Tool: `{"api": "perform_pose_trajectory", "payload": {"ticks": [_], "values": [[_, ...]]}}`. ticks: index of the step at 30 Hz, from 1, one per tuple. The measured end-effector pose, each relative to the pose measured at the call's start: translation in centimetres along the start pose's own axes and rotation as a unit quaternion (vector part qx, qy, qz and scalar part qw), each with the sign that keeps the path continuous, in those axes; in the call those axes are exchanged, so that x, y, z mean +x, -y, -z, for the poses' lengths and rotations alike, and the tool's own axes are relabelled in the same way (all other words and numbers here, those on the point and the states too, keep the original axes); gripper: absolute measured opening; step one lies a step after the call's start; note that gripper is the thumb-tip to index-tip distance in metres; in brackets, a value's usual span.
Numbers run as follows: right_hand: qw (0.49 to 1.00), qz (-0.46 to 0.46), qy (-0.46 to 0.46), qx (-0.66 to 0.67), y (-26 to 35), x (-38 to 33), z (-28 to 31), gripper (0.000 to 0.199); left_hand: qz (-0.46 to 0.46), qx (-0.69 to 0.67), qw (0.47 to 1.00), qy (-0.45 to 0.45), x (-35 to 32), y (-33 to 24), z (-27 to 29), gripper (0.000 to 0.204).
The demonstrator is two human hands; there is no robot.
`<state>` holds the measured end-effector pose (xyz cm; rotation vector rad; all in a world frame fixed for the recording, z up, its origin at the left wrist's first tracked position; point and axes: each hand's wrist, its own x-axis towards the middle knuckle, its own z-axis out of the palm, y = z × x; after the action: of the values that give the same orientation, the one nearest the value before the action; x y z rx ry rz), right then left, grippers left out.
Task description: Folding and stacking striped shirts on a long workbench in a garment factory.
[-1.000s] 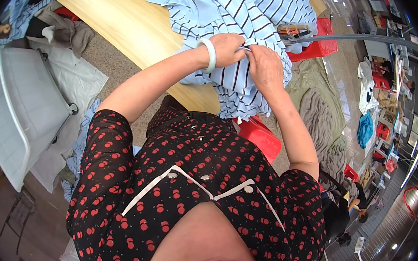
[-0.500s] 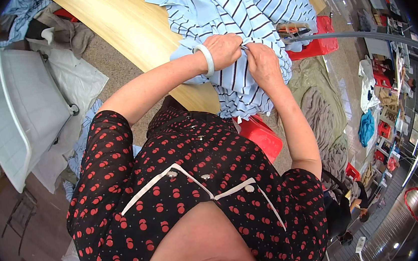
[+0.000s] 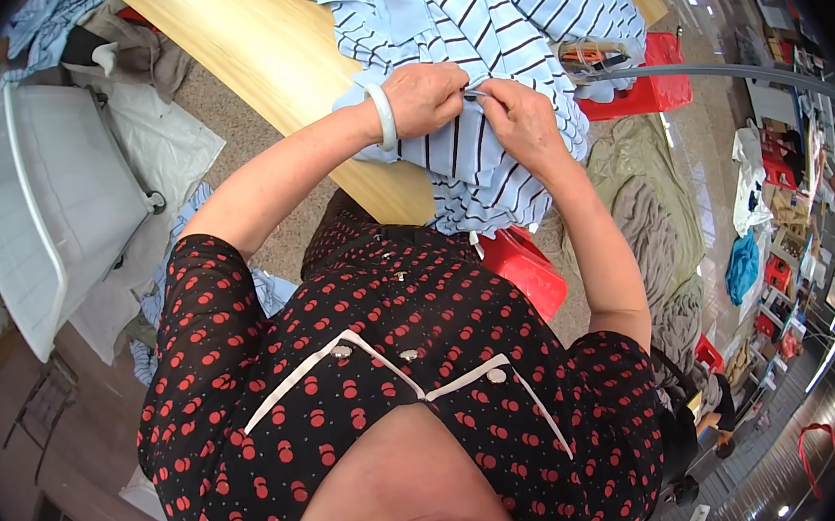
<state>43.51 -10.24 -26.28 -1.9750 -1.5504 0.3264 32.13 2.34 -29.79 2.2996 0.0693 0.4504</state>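
Observation:
A heap of light blue fabric with dark stripes (image 3: 459, 10) lies over the table end and hangs down its near side. Over it, my left hand (image 3: 422, 97), with a pale bangle at the wrist, pinches a bit of this striped fabric. Close on its right, my right hand (image 3: 522, 122) grips the same piece between thumb and fingers. A short fold of cloth is stretched between both sets of fingertips. What exactly lies inside each pinch is hidden.
The fabric rests on a wooden table (image 3: 247, 51). A grey curved bar (image 3: 721, 68) and a clear container of small items (image 3: 591, 55) are at the right, above a red stool (image 3: 657, 87). A grey-white wheeled bin (image 3: 79, 193) stands left. Olive cloth (image 3: 634, 164) lies on the floor.
My left hand has moved slightly left and the right hand a little left and down, both still pinching the fabric. The whole view has shifted slightly.

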Motion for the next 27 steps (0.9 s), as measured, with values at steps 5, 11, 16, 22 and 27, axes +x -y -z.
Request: {"api": "perform_pose_trajectory", "payload": {"ticks": [5,11,16,22,27], "values": [[0.998,-0.034,0.028,0.043,-0.1,0.2,0.5,0.009,0.035,-0.021,0.999,0.032,0.0,-0.6,0.0,0.012],[0.999,0.021,0.027,0.023,-1.3,0.3,1.9,0.012,0.188,-0.248,0.948,0.060,0.3,-0.7,0.2,0.022],[0.988,0.130,0.075,-0.031,-2.7,-0.9,3.1,0.017,0.205,-0.210,0.946,0.138,0.6,0.2,1.8,0.022],[0.974,0.192,0.071,-0.097,-3.1,-0.8,3.4,0.011,0.242,-0.217,0.937,0.129,-0.2,1.2,1.1,0.024],[0.979,0.181,0.084,-0.046,-3.4,-0.9,4.0,0.010,0.223,-0.112,0.958,0.144,3.3,-0.7,0.7,0.023]]}}
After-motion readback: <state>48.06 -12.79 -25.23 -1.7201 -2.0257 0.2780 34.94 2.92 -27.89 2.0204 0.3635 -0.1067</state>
